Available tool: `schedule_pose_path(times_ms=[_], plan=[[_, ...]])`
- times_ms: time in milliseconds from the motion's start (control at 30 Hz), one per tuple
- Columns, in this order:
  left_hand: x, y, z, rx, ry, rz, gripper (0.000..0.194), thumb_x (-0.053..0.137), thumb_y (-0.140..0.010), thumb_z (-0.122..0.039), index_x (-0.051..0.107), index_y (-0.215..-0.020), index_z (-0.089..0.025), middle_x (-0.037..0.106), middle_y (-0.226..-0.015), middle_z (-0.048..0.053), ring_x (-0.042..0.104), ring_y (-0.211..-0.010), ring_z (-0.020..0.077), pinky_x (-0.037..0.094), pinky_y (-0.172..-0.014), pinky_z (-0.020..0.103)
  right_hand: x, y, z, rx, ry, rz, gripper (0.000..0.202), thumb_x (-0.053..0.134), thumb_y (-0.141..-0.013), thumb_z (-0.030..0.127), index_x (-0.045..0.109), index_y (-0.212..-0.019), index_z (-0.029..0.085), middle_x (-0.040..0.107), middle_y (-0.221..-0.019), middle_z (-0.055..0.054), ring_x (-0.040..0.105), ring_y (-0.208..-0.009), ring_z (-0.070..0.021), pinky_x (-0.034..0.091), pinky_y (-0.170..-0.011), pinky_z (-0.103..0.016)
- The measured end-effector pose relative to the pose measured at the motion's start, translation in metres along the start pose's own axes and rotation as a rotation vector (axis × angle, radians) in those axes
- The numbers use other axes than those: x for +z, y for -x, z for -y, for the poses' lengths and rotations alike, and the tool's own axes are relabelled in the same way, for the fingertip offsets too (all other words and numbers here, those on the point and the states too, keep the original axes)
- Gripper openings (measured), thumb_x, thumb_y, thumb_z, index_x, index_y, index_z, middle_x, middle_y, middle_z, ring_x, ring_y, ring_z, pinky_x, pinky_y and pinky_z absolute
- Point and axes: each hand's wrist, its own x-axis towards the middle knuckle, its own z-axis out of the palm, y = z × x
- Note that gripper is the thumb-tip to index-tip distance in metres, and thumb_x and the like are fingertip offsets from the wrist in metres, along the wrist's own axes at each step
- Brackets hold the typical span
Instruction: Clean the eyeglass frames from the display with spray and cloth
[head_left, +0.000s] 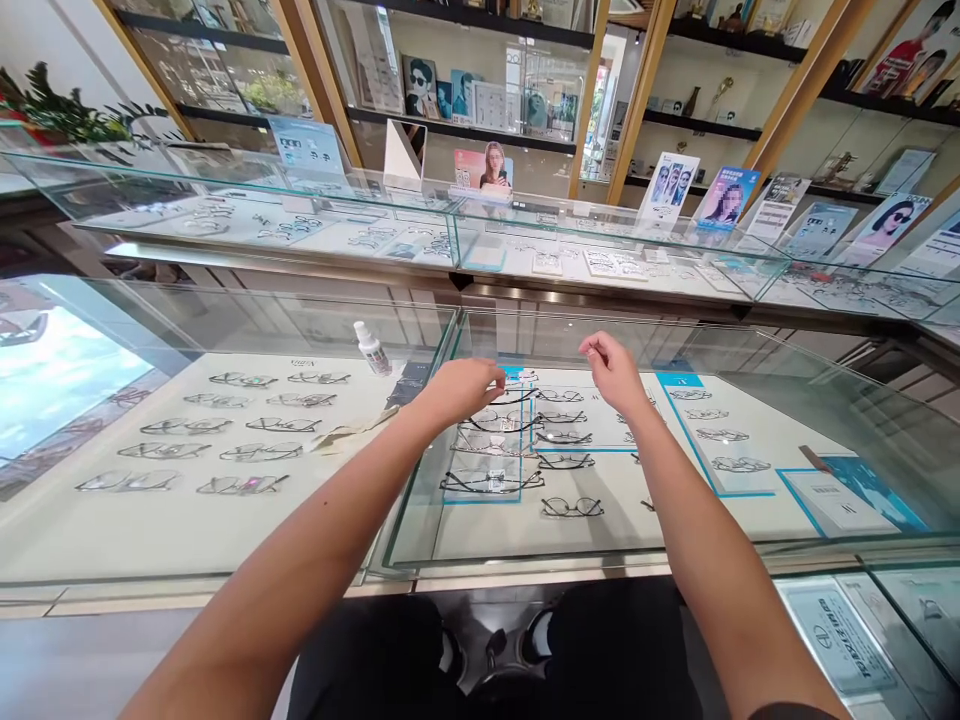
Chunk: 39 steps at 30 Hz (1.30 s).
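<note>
My left hand (466,388) is over the glass counter with its fingers curled, beside the top of a column of dark-framed glasses; what its fingertips hold, if anything, cannot be made out. My right hand (613,372) hangs farther right, fingers bent together and nothing visible in them. Below and between the hands lie glasses in columns, among them a dark pair (493,482) at the column's near end and a round-lensed pair (572,507). A white spray bottle (371,350) stands left of my left hand, near a crumpled beige cloth (349,432).
More glasses (244,484) lie in rows on the left. Glass edges border the near counter (525,560). A blue-edged card (844,500) lies at the right. Behind stands a second glass showcase (457,240) with upright picture cards (484,170). My legs are below the counter.
</note>
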Motion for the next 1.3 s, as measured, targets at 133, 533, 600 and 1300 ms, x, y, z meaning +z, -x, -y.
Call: schedule_pose_path(times_ms=[133, 533, 600, 1300], plan=[[0.004, -0.002, -0.001, 0.009, -0.011, 0.011, 0.024, 0.055, -0.105, -0.033, 0.076, -0.108, -0.023, 0.079, -0.116, 0.007, 0.074, -0.102, 0.0263, 0.044, -0.071, 0.031, 0.003, 0.001, 0.003, 0.029, -0.041, 0.012, 0.016, 0.056, -0.101, 0.040, 0.064, -0.107, 0.028, 0.053, -0.067, 0.005, 0.054, -0.051, -0.0161, 0.040, -0.055, -0.032], [0.021, -0.007, 0.005, 0.049, 0.037, -0.161, 0.030, 0.059, -0.103, -0.041, 0.081, -0.103, -0.020, 0.077, -0.107, 0.012, 0.066, -0.106, 0.0333, 0.046, -0.089, 0.045, 0.012, 0.002, 0.005, 0.065, -0.114, -0.010, 0.021, 0.068, -0.083, 0.029, 0.071, -0.103, 0.025, 0.067, -0.076, 0.002, 0.071, -0.074, -0.0210, 0.049, -0.064, -0.032], [0.025, -0.010, 0.007, 0.002, 0.036, -0.232, 0.033, 0.055, -0.104, -0.040, 0.081, -0.107, -0.020, 0.077, -0.114, 0.014, 0.063, -0.114, 0.0360, 0.044, -0.096, 0.050, 0.013, 0.003, 0.007, 0.063, -0.110, -0.021, 0.023, 0.067, -0.080, 0.026, 0.072, -0.102, 0.025, 0.066, -0.074, 0.002, 0.070, -0.072, -0.0207, 0.048, -0.063, -0.032], [0.019, -0.020, -0.002, -0.284, 0.814, -0.475, 0.021, 0.071, -0.092, -0.043, 0.083, -0.095, -0.025, 0.084, -0.116, 0.006, 0.069, -0.118, 0.0334, 0.046, -0.107, 0.050, 0.037, 0.014, 0.031, -0.008, -0.119, 0.025, 0.012, 0.067, -0.086, 0.031, 0.074, -0.093, 0.024, 0.072, -0.095, -0.003, 0.066, -0.079, -0.0181, 0.050, -0.072, -0.033]])
